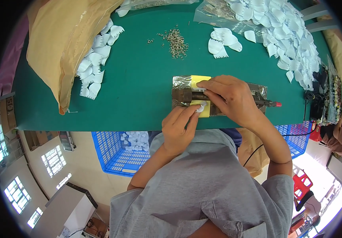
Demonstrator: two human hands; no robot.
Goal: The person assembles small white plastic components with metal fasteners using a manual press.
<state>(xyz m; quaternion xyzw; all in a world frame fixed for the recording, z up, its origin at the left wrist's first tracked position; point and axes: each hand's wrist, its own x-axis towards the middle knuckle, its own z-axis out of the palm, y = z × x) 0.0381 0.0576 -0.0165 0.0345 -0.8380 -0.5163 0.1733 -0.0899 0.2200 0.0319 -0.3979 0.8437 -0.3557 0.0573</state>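
On the green table lies a low fixture wrapped in brown tape (182,82), with a dark metal bar and yellow pads (200,79) on both sides of it. At its near side my left hand (179,127) pinches a small white plastic piece (200,107) between thumb and forefinger. My right hand (234,99) reaches over the fixture from the right. Its thumb and fingers close on a second white piece by the far pad, mostly hidden beneath them. A red-tipped lever (277,104) sticks out at the fixture's right end.
Beyond the fixture is a pile of small metal springs or clips (175,44). Toothed white plastic pieces lie in a small group (223,41), a big heap (290,43) and by a brown paper sack (56,51). Blue baskets (109,158) stand below the table edge.
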